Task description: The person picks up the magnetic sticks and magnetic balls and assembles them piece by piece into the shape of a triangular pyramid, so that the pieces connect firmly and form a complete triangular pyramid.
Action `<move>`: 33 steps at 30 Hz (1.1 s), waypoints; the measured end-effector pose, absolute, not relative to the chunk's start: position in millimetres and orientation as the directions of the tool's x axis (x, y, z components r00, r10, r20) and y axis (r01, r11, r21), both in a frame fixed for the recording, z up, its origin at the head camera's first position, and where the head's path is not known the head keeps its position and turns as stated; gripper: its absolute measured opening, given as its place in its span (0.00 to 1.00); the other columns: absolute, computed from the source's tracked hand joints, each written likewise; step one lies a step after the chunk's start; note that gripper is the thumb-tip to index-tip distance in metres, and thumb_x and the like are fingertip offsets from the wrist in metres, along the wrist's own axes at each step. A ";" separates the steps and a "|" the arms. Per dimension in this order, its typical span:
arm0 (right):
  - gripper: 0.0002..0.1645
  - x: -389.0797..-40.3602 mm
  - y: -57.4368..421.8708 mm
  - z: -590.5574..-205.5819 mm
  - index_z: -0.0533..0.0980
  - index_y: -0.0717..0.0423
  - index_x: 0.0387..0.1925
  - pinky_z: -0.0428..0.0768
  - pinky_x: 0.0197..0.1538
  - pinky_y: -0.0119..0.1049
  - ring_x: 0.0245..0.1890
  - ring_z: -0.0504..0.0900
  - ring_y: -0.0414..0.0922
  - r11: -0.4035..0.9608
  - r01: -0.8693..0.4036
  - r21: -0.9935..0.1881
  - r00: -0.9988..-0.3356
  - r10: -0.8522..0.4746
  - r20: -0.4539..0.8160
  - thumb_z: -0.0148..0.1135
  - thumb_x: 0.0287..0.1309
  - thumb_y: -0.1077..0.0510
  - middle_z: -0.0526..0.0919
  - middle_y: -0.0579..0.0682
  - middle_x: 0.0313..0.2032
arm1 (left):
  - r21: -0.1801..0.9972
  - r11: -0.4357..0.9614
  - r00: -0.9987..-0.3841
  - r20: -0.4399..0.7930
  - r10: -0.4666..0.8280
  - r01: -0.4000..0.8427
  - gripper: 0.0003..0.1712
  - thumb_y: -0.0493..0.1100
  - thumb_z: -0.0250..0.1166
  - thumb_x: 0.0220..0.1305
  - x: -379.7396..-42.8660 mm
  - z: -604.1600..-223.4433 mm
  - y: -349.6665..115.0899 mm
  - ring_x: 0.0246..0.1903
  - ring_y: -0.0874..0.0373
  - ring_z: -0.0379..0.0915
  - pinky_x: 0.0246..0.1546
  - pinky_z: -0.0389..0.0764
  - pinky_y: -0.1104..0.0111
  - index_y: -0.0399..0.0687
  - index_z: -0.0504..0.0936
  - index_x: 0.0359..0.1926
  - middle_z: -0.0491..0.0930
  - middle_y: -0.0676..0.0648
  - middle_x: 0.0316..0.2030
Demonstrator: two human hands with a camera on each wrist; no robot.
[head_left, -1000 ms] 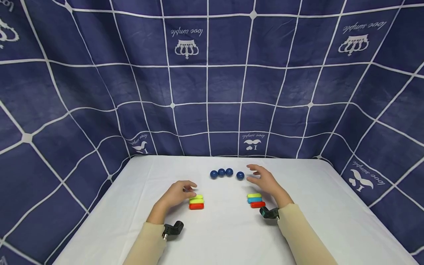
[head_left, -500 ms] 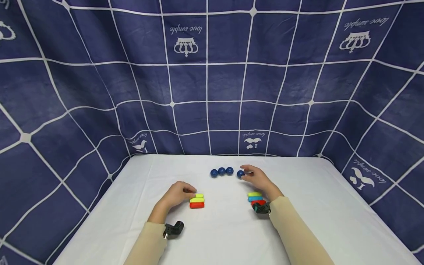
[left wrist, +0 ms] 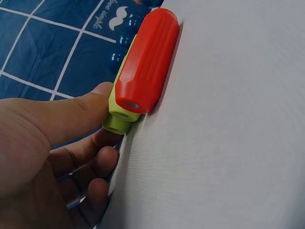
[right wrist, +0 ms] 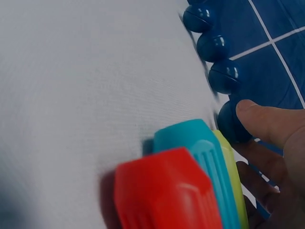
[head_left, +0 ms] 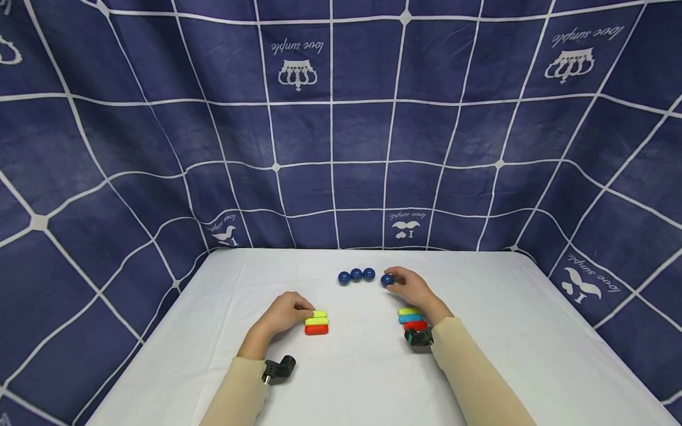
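Pinch grips: right hand [head_left: 412, 288] around rightmost blue ball [head_left: 386, 280], left hand [head_left: 285, 310] on far yellow block [head_left: 321, 314], left end.

Rm type unclear, booth-like: navy grid cloth [head_left: 362, 136] behind & beside wht tbl [head_left: 362, 373].

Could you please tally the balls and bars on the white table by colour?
Dark blue balls: 4
Yellow-green bars: 3
Red bars: 2
Light blue bar: 1
Total: 10
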State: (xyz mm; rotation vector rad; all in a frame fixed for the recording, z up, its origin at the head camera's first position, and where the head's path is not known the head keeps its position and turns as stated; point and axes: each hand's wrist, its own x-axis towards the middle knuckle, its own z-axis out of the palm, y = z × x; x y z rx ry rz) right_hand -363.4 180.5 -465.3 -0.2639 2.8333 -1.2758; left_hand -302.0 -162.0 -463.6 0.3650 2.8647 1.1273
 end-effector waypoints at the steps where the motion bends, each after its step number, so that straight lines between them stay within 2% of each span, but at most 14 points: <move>1: 0.23 -363.3 180.3 -465.5 0.77 0.50 0.59 0.72 0.65 0.54 0.57 0.78 0.56 0.653 -0.147 -0.743 -0.985 -0.161 0.053 0.66 0.62 0.58 0.83 0.57 0.55 | 0.672 0.710 -0.970 0.055 0.235 0.210 0.03 0.37 0.71 0.60 -302.0 -463.6 -161.9 0.35 0.61 0.74 0.43 0.77 0.63 0.48 0.90 0.34 0.82 0.52 0.32; 9: 0.20 -361.7 179.8 -469.2 0.79 0.49 0.56 0.73 0.64 0.55 0.55 0.79 0.55 0.686 -0.171 -0.707 -0.984 -0.161 0.082 0.66 0.62 0.59 0.83 0.56 0.54 | 0.663 0.724 -0.978 0.065 0.197 0.190 0.04 0.37 0.68 0.63 -303.5 -464.9 -160.6 0.35 0.60 0.73 0.43 0.76 0.63 0.47 0.89 0.36 0.81 0.51 0.34; 18: 0.18 -355.5 176.0 -467.9 0.80 0.48 0.54 0.73 0.62 0.54 0.52 0.79 0.53 0.738 -0.198 -0.645 -0.980 -0.173 0.102 0.67 0.62 0.57 0.84 0.54 0.52 | 0.688 0.711 -0.988 0.067 0.136 0.144 0.03 0.39 0.67 0.65 -306.7 -465.2 -158.7 0.37 0.59 0.75 0.47 0.78 0.59 0.50 0.86 0.39 0.84 0.51 0.37; 27: 0.19 -342.0 166.6 -459.4 0.80 0.47 0.52 0.76 0.58 0.52 0.46 0.79 0.49 0.786 -0.205 -0.583 -0.979 -0.174 0.110 0.70 0.59 0.56 0.85 0.51 0.46 | 0.737 0.662 -0.991 0.094 0.098 0.135 0.05 0.36 0.65 0.66 -307.7 -460.3 -156.4 0.28 0.58 0.76 0.32 0.75 0.69 0.45 0.84 0.42 0.83 0.49 0.33; 33: 0.19 -337.1 161.8 -460.8 0.81 0.45 0.51 0.77 0.55 0.49 0.44 0.79 0.46 0.805 -0.235 -0.545 -0.972 -0.204 0.118 0.71 0.58 0.54 0.86 0.47 0.43 | 0.783 0.599 -0.986 0.144 0.088 0.168 0.08 0.33 0.67 0.63 -309.1 -455.5 -144.5 0.26 0.57 0.77 0.30 0.77 0.69 0.43 0.84 0.44 0.83 0.48 0.31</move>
